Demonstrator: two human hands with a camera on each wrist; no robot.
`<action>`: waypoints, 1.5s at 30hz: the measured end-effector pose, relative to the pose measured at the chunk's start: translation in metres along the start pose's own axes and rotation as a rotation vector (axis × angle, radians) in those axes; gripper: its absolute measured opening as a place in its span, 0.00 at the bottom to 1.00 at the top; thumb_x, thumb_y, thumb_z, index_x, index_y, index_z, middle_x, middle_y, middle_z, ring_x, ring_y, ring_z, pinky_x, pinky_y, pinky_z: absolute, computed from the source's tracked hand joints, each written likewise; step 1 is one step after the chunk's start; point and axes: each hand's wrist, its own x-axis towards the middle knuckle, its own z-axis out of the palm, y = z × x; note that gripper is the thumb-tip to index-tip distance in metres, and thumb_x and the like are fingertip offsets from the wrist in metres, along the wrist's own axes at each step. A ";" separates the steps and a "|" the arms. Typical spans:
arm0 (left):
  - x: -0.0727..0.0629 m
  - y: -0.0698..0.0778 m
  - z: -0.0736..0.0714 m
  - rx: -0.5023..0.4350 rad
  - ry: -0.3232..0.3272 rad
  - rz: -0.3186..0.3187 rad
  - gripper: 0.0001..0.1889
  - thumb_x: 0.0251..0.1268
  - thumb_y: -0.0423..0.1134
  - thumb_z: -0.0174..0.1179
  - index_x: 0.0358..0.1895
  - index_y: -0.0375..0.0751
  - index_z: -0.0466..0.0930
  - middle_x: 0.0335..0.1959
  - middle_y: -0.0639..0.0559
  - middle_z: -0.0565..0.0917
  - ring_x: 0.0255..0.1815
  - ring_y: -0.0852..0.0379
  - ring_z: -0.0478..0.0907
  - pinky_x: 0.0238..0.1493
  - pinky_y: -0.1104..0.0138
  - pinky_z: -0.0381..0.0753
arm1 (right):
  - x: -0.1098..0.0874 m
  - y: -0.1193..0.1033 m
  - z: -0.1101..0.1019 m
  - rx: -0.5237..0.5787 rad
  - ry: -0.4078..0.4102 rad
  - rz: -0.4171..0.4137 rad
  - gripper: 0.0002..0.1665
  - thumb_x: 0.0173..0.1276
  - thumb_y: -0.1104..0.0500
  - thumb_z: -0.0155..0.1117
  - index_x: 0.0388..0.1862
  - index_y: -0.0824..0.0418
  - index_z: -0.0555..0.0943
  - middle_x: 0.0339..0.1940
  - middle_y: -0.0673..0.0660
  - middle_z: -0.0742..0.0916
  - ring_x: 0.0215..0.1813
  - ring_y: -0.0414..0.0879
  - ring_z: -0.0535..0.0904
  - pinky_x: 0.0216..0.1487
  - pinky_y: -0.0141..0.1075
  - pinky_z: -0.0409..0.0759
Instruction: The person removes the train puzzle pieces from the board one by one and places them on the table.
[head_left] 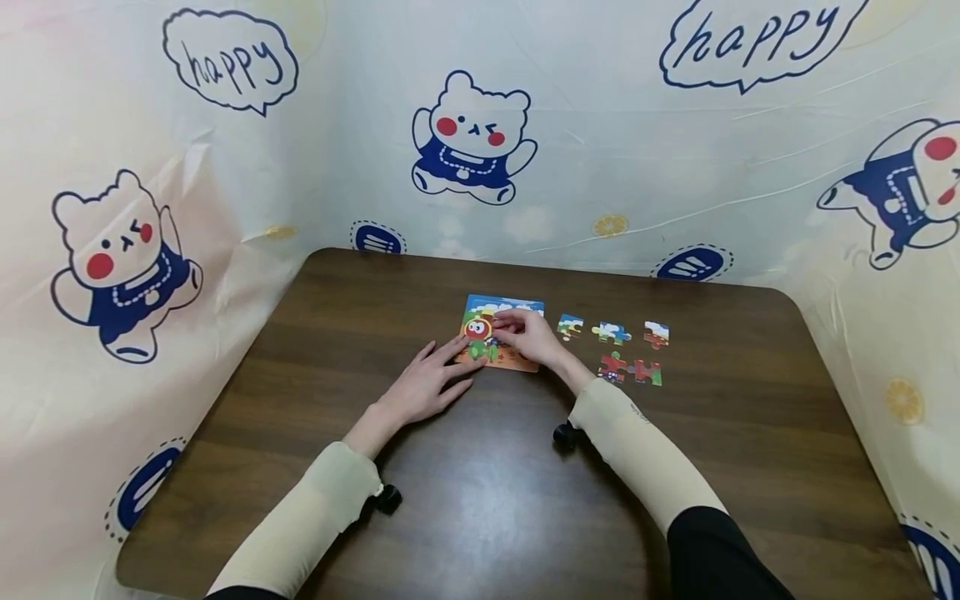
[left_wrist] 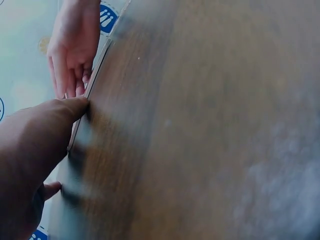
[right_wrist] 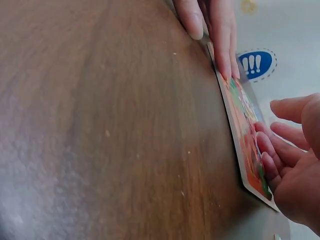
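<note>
A picture puzzle board (head_left: pixel 517 360) lies on the brown table, showing a red-headed green cartoon figure on orange ground under blue sky. Across its lower left edge rests my left hand (head_left: pixel 427 385), fingers spread and straight. My right hand (head_left: pixel 531 337) reaches over the board's right half and hides part of the picture. Seen from the right wrist, the lower fingers of the right hand (right_wrist: pixel 295 165) are loosely bent with tips at the board's surface (right_wrist: pixel 250 155). Thumb and forefinger stand slightly apart there, and no piece shows between them.
Right of the board lie loose puzzle pieces: a top row with a sky piece (head_left: pixel 570 326), a blue-and-white piece (head_left: pixel 611 332) and a corner-like piece (head_left: pixel 656 334). Below are red pieces (head_left: pixel 647 372), partly beside my right forearm. A printed cloth surrounds the table (head_left: pixel 495 483).
</note>
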 end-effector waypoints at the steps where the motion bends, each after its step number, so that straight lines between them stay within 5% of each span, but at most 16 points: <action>1: 0.000 0.000 0.000 0.000 0.004 0.002 0.26 0.86 0.54 0.60 0.81 0.65 0.75 0.89 0.42 0.64 0.91 0.44 0.62 0.87 0.32 0.59 | 0.001 0.000 0.000 0.011 -0.006 0.011 0.23 0.81 0.64 0.68 0.71 0.71 0.82 0.61 0.68 0.91 0.54 0.55 0.86 0.51 0.32 0.82; 11: 0.000 0.001 0.005 -0.017 0.001 -0.001 0.26 0.87 0.53 0.58 0.82 0.66 0.74 0.90 0.44 0.63 0.92 0.46 0.60 0.88 0.32 0.56 | 0.007 -0.001 0.001 -0.115 -0.091 0.023 0.35 0.77 0.66 0.72 0.79 0.73 0.75 0.59 0.69 0.87 0.49 0.51 0.81 0.49 0.30 0.77; 15: 0.000 0.000 0.005 -0.011 0.010 0.003 0.26 0.86 0.53 0.59 0.82 0.66 0.74 0.90 0.44 0.64 0.91 0.46 0.60 0.88 0.33 0.56 | 0.007 0.000 0.005 -0.167 -0.061 -0.008 0.32 0.75 0.66 0.74 0.75 0.71 0.79 0.52 0.67 0.86 0.44 0.49 0.77 0.46 0.31 0.74; 26: -0.001 -0.002 0.005 -0.003 0.006 0.000 0.26 0.87 0.53 0.58 0.82 0.66 0.74 0.90 0.44 0.64 0.92 0.46 0.60 0.89 0.33 0.56 | 0.005 0.002 0.012 -0.089 0.016 -0.015 0.30 0.77 0.67 0.71 0.76 0.66 0.80 0.48 0.65 0.89 0.42 0.46 0.81 0.45 0.30 0.76; 45: -0.003 -0.001 0.005 0.006 0.015 0.011 0.26 0.87 0.53 0.58 0.82 0.65 0.74 0.89 0.44 0.64 0.92 0.46 0.59 0.88 0.33 0.56 | 0.002 0.003 0.024 -0.036 0.162 0.050 0.26 0.72 0.62 0.79 0.67 0.65 0.87 0.45 0.62 0.93 0.36 0.41 0.78 0.38 0.28 0.74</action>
